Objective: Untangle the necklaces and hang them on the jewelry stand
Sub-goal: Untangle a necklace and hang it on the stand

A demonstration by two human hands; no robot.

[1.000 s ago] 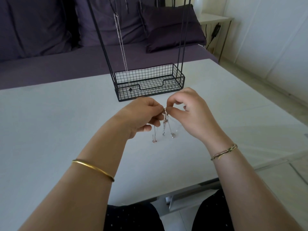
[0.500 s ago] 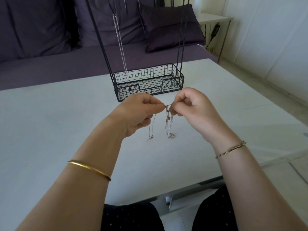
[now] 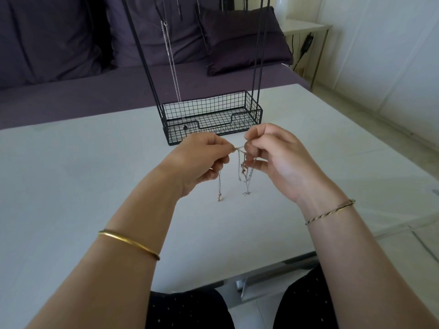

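A tangle of thin silver necklaces point(image 3: 241, 169) hangs between my two hands above the white table point(image 3: 71, 186). My left hand point(image 3: 202, 160) pinches one end of a chain, and a strand drops from under it to a small pendant near the tabletop. My right hand point(image 3: 278, 157) pinches the other end, with more strands and a knot dangling below its fingers. Just behind my hands stands the black wire jewelry stand point(image 3: 251, 108), its mesh basket at the base and thin rods rising out of view. One silver necklace point(image 3: 172, 62) hangs from the stand on its left side.
A dark purple sofa point(image 3: 71, 91) with cushions runs behind the table. A small white side table point(image 3: 306, 27) with a cable stands at the back right. The table's front edge is near my lap, and pale floor lies to the right.
My hands have drawn slightly apart, stretching a short length of chain between them. The dangling strands have separated, one now hanging under my left hand.
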